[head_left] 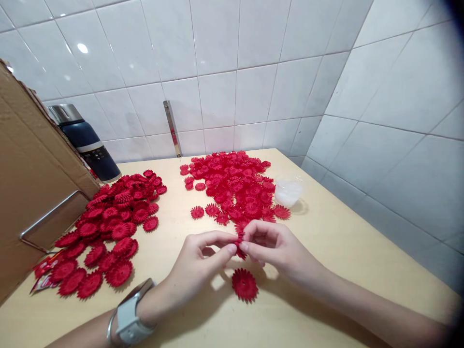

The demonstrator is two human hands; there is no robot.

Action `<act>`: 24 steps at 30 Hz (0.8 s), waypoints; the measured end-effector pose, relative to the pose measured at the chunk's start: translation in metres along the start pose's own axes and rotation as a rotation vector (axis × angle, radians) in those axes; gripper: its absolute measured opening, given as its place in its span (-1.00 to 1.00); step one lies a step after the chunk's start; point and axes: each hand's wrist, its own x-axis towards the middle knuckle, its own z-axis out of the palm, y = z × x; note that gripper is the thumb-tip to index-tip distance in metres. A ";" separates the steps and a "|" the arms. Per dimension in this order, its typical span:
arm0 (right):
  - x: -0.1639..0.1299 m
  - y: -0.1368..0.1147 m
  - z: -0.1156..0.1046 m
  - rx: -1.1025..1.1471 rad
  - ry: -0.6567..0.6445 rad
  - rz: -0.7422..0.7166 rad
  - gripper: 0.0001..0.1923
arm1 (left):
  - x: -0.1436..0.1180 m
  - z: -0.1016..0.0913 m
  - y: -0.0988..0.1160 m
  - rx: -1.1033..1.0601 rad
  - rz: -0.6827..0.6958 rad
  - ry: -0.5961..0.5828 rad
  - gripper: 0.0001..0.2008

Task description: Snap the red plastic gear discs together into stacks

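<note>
Thumb and fingers of my left hand (pixel 212 251) pinch the left side of a small red fabric flower piece (pixel 240 252). My right hand (pixel 270 244) grips the same piece from the other side, its thumb and forefinger closed; part of the piece is hidden by the fingertips. Just below, on the table, lies a single red toothed flower disc (pixel 245 285) with a small dark spot at its centre. Behind my hands spreads a large heap of red flower pieces (pixel 235 183). To the left is another pile of red flower discs (pixel 116 217).
A cardboard box (pixel 39 179) stands at the left, with a bent metal rod (pixel 50 220) against it and a dark blue bottle (pixel 90 145) behind. Clear plastic container (pixel 289 192) with white contents sits right of the heap. White tiled walls border the wooden table (pixel 344 241).
</note>
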 end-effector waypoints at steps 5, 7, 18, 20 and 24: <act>-0.003 0.000 0.005 0.011 -0.021 0.037 -0.80 | -0.002 0.002 -0.002 0.017 -0.021 -0.020 -0.85; -0.005 0.000 0.007 -0.032 -0.027 0.036 -0.82 | -0.002 0.002 -0.001 0.096 0.003 0.011 -0.89; -0.005 -0.004 0.005 -0.300 0.007 -0.027 -0.91 | 0.006 -0.012 0.007 0.670 0.214 0.179 -0.86; -0.003 -0.003 0.003 -0.308 0.005 -0.023 -0.91 | 0.008 -0.015 0.005 0.771 0.245 0.181 -0.85; -0.001 -0.003 0.002 -0.316 -0.019 0.007 -0.90 | 0.011 -0.018 0.001 0.922 0.276 0.209 -0.83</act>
